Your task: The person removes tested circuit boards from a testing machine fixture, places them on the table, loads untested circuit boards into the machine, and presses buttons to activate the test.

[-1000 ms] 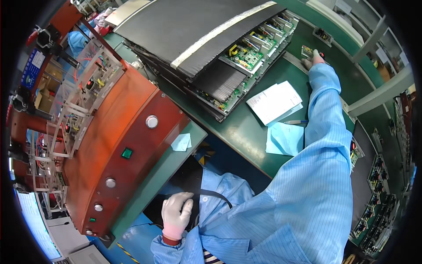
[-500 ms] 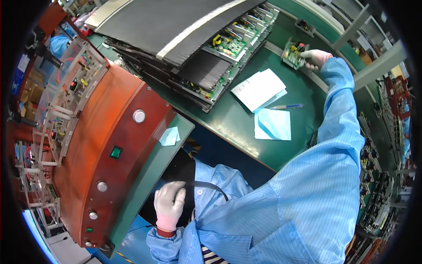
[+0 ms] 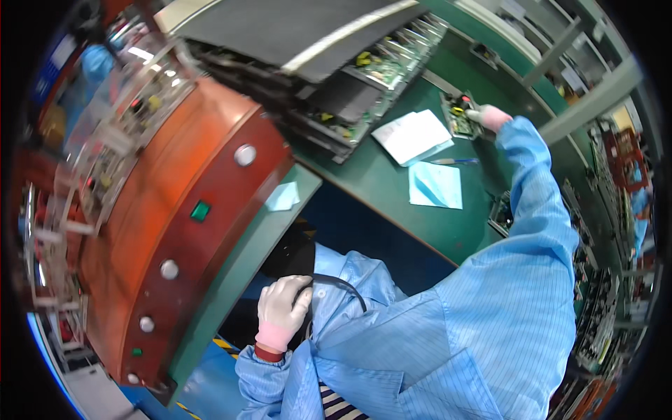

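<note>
With my gloved right hand, arm stretched over the green bench, I hold the right edge of a small circuit board carrying yellow, red and black parts. Its fingertips are partly blurred. My gloved left hand rests low by my lap, beside a black strap; the thumb stands apart from the fingers and nothing shows in its grasp. Just below the board lie a folded white paper, a pen and a light blue paper.
A rack of circuit boards under a black cover stands at the far side. An orange-red machine with knobs and a green button fills the left. Another board lies by my right sleeve, and a small part sits farther back.
My right hand has come nearer and left with the circuit board, which now sits close to the white paper. My left hand stays by my lap; the whole view has shifted slightly.
</note>
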Demonstrator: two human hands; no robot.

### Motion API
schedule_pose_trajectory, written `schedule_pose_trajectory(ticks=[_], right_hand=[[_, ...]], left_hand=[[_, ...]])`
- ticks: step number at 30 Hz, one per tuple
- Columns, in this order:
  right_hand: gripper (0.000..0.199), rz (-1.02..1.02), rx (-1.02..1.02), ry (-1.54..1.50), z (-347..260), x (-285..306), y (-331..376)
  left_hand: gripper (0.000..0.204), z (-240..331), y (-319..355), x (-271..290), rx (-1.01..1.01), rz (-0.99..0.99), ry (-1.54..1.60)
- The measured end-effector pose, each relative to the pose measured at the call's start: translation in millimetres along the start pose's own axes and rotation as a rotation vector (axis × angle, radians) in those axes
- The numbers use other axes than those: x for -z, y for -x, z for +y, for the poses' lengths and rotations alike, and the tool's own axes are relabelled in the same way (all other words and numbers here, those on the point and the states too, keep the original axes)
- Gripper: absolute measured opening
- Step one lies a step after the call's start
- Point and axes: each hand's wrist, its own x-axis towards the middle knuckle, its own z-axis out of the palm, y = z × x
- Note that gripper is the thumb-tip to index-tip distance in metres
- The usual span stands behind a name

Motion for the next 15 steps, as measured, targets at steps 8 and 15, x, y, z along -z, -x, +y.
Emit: schedule_pose_trajectory(ticks=[8, 15], right_hand=[[0.052, 0.339, 0.266, -0.593, 58, 44, 28], [0.052, -0.003, 0.893, -0.399, -193, -24, 261]], left_hand=[[0.029, -46, 57, 24, -0.007, 0.218, 0.024], [0.034, -36, 79, 70, -0.259, 0.462, -0.098]])
